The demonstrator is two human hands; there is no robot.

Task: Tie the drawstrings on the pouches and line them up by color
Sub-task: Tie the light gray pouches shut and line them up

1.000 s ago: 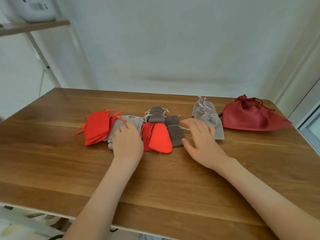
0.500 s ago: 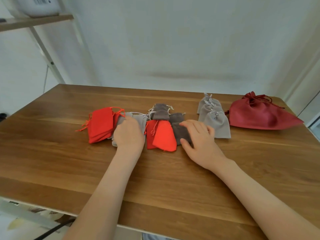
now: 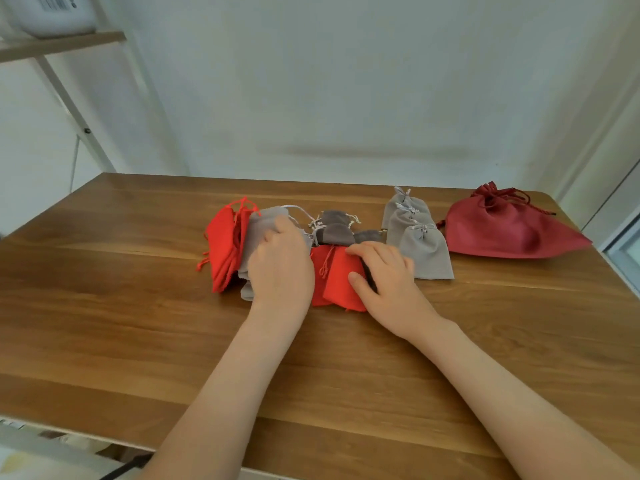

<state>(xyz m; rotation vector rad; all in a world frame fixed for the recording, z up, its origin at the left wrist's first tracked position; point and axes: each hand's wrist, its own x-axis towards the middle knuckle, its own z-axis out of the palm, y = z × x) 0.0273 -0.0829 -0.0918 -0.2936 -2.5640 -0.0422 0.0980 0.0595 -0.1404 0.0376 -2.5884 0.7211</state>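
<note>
While both hands sit on the pile mid-table, going left to right. Left of the left hand: stack of flat bright red fabric pouches [image 3: 225,244], strings loose. Left hand [image 3: 280,268] lies on a light grey velvet pouch [image 3: 263,223], fingers bent over its top; whether it's actually pinching, can't tell. Between the hands: two bright red cloth pouches [image 3: 337,282], small dark taupe pouches [image 3: 337,233] just behind them. Right hand [image 3: 388,275] is spread flat, thumb on the red cloth, grasping nothing. Right of it: three light grey cinched pouches [image 3: 426,251] overlapping in a row, then a large dark red drawstring bag [image 3: 502,230].

Handling guess: soft, light, floppy, slides on the wooden table [image 3: 138,306]. Best to pin the body and pull the cords at the neck.

Small pouches look flat and probably empty. The big bag is puffed, contents hidden.
</note>
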